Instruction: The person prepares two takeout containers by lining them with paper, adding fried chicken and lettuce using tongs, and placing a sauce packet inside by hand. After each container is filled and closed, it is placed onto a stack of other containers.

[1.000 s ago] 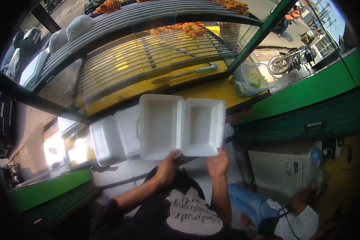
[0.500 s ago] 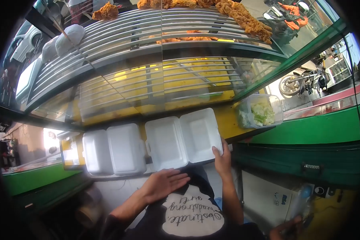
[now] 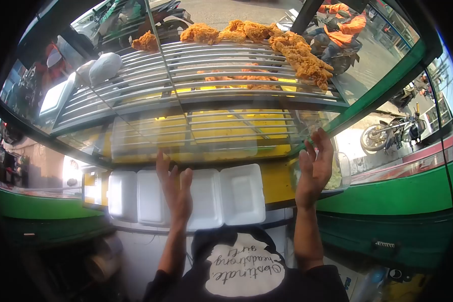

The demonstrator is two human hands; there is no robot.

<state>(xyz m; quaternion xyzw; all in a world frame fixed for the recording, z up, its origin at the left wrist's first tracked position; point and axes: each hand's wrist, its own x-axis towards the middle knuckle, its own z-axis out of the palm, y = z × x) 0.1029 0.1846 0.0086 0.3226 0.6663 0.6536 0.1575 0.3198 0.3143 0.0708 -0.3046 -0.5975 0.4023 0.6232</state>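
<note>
My left hand point(image 3: 176, 194) is raised with its fingers apart, in front of the white foam food boxes, and holds nothing. It covers part of both boxes. One foam box point(image 3: 123, 196) lies unfolded at the left of the counter; a second foam box point(image 3: 242, 194) lies unfolded to its right. Higher and further right, my right hand point(image 3: 314, 171) is lifted with spread fingers and empty. It is in front of a clear plastic tub point(image 3: 343, 173) of cut lettuce, hiding much of it.
Pieces of fried chicken point(image 3: 246, 31) lie on the upper metal rack point(image 3: 186, 65) of the glass display case. More chicken point(image 3: 236, 75) shows lower down. A green frame bar point(image 3: 372, 95) slants at the right. Outside are a motorcycle point(image 3: 392, 131) and a person in orange point(image 3: 350, 22).
My right hand has let go of the right foam box and risen. My left hand has also risen, from beside my shirt to in front of the boxes. The view has tilted up.
</note>
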